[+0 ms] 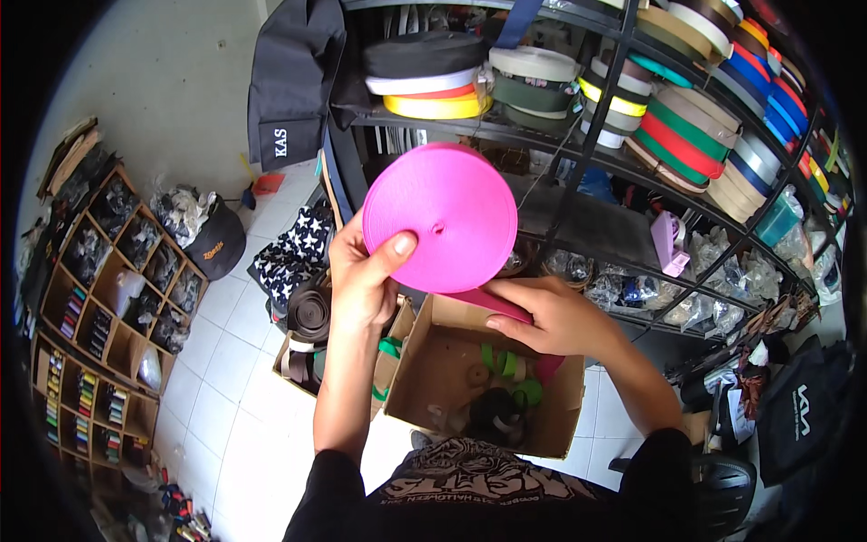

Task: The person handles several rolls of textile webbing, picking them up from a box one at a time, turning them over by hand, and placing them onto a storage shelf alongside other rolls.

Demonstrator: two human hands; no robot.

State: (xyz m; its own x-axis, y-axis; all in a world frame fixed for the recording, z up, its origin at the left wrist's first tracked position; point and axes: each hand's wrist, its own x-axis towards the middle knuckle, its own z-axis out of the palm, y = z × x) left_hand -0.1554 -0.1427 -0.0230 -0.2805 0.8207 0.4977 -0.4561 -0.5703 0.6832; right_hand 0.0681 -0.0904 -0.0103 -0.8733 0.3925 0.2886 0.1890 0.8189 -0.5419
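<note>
The white tiled floor point(226, 379) carries an open cardboard box point(433, 361) of small ribbon rolls near the middle, a wooden cubby shelf point(99, 307) on the left, and a black wire rack point(632, 117) on the far right stacked with coloured webbing rolls point(686, 126).

Light: you see bright, even daylight, strongest at 10 o'clock.
Edges: black fisheye rim, bent shelving.
Focus: sharp centre.
</note>
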